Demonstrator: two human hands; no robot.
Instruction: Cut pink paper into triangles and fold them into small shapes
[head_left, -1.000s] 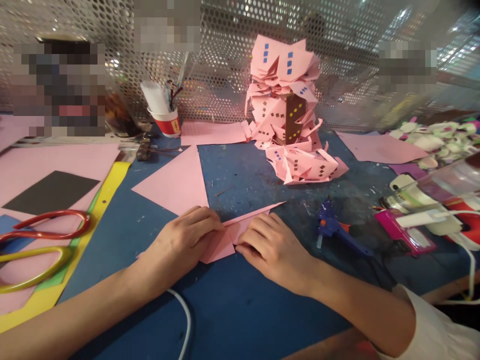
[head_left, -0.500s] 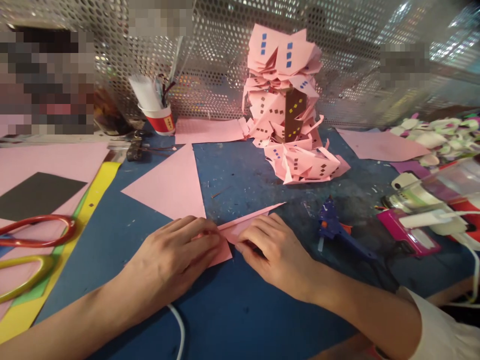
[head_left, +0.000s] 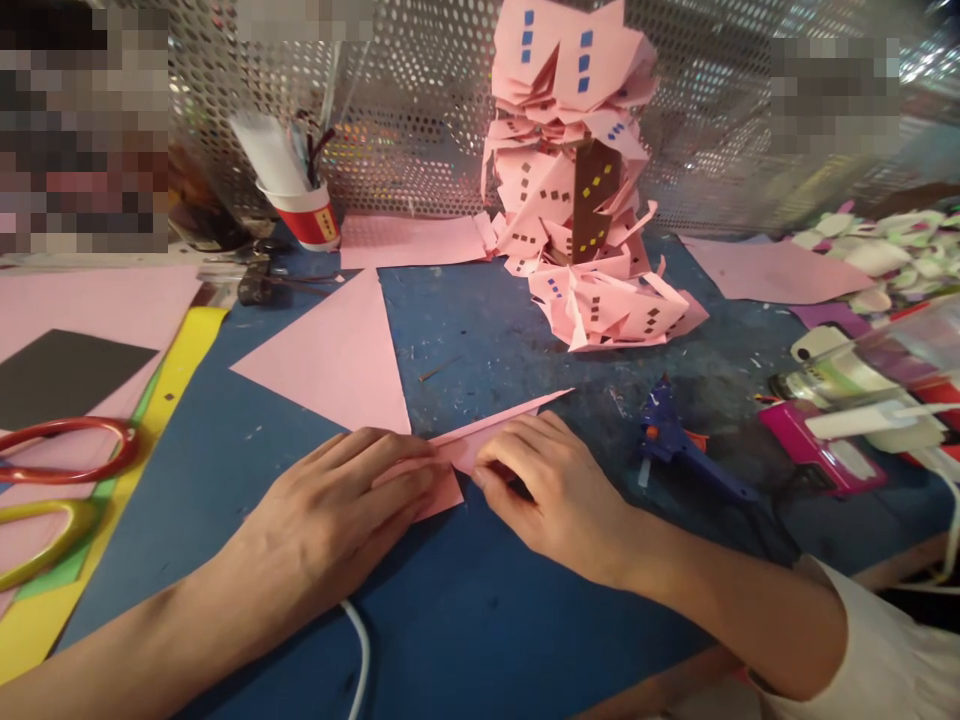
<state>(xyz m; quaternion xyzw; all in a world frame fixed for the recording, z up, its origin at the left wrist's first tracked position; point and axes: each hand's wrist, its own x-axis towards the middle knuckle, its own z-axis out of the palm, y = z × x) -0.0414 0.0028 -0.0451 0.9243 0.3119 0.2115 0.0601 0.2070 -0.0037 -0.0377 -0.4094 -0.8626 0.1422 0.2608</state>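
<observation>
A folded piece of pink paper [head_left: 474, 440] lies on the blue table, with a narrow fold along its far edge that tapers to a point at the right. My left hand [head_left: 334, 510] is closed over its left part, fingers together and bent, pressing it down. Curled fingers of my right hand [head_left: 547, 490] grip the near side of the same paper; their tips are partly hidden. Just beyond my left hand is a flat pink paper triangle [head_left: 337, 350]. To the right of my right hand rests a blue glue gun [head_left: 675, 445].
A pink paper structure with small coloured squares [head_left: 555, 200] stands at the back. Red-handled scissors [head_left: 67, 450] and yellow-handled ones [head_left: 52, 540] lie left on coloured sheets. A paper cup [head_left: 307, 215] holds tools. A magenta box [head_left: 821, 450] and a white cable [head_left: 364, 650] are nearby.
The view has tilted slightly, so the things at the back sit higher in the picture. Both hands stay on the folded paper, with the left fingers shifted slightly.
</observation>
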